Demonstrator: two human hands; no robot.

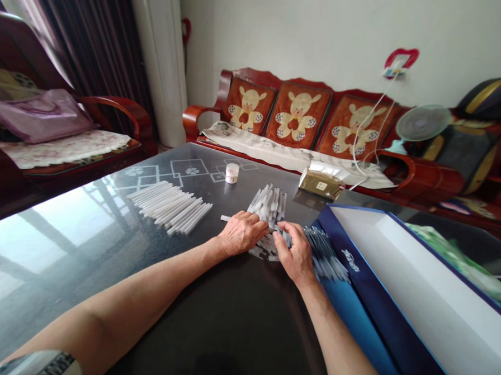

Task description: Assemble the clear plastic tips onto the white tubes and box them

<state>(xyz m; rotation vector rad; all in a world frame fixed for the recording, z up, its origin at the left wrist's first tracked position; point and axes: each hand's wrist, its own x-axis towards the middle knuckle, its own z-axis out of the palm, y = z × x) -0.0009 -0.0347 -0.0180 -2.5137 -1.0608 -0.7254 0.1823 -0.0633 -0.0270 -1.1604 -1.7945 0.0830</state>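
Left hand point(242, 233) and right hand point(295, 254), half-closed, cover loose white tubes point(267, 208), hold unclear; one aligned batch point(168, 206) lies finished on the worktop point(209, 325).

Domestic living room. A red wooden sofa point(243, 75) with animal-print cushions point(298, 113) stands against a plain wall point(304, 33); a matching armchair point(116, 106) sits left of it, with a fan point(423, 122) at its right end.
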